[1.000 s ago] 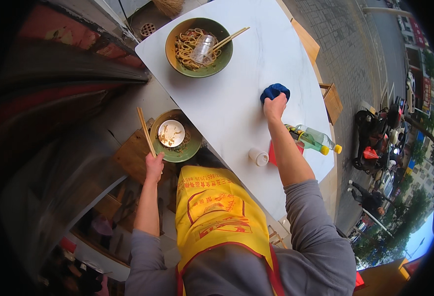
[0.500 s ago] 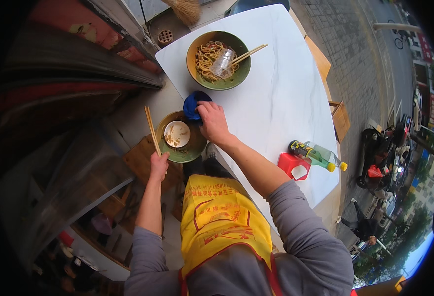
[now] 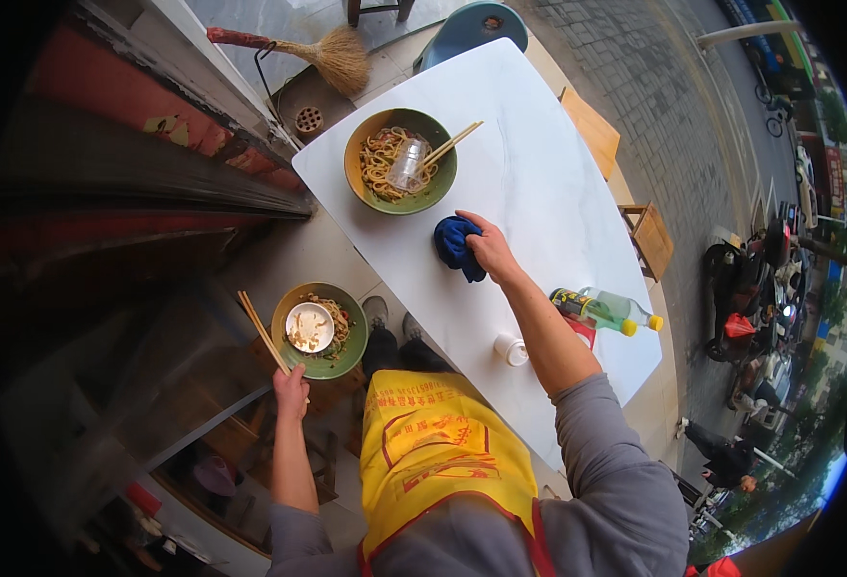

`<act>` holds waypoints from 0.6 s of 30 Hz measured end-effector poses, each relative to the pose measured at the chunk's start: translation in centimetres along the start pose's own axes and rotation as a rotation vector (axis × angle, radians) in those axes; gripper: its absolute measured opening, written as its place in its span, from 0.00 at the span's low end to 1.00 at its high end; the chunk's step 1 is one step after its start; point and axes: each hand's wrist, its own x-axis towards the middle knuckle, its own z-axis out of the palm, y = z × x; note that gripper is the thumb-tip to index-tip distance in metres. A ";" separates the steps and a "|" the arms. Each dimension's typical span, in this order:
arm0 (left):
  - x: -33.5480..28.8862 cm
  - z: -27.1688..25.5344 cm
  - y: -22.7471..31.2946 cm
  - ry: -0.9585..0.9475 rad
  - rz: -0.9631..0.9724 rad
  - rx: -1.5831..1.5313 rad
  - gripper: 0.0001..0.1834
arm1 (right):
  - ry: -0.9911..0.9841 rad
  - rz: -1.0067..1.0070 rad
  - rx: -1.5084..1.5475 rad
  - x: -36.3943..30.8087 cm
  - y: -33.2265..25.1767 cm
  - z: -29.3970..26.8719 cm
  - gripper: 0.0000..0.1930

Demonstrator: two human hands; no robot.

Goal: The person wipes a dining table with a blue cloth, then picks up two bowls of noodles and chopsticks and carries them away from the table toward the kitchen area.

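Note:
My right hand [image 3: 490,248] presses a blue cloth [image 3: 455,244] onto the white table [image 3: 539,163], just below a green bowl [image 3: 400,161] of noodles with a crushed plastic cup and chopsticks in it. My left hand [image 3: 291,391] holds a second green bowl [image 3: 320,331] by its rim, off the table's near left edge. This bowl carries leftover noodles, a small white dish and a pair of chopsticks [image 3: 263,332]. I wear a yellow apron [image 3: 435,445].
Two plastic bottles [image 3: 608,311] and a small white cup [image 3: 511,350] lie near the table's right edge, beside a red item. Wooden stools [image 3: 652,237] stand right of the table, a blue chair [image 3: 475,23] and a broom [image 3: 328,55] beyond it. Parked scooters line the street at right.
My right hand has swept the blue cloth from the table's right side to its left edge and now back toward the middle. The left hand keeps holding the bowl.

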 end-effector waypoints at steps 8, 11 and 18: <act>-8.3 0.9 3.8 0.051 0.104 -0.033 0.08 | -0.019 0.165 0.384 6.8 -1.9 -1.8 0.07; -10.6 1.9 4.5 0.075 0.119 -0.045 0.09 | -0.080 0.205 0.412 8.3 -2.2 -1.7 0.07; -13.3 3.5 5.5 0.061 0.147 -0.030 0.12 | 0.090 0.212 0.395 9.2 -1.1 -0.4 0.20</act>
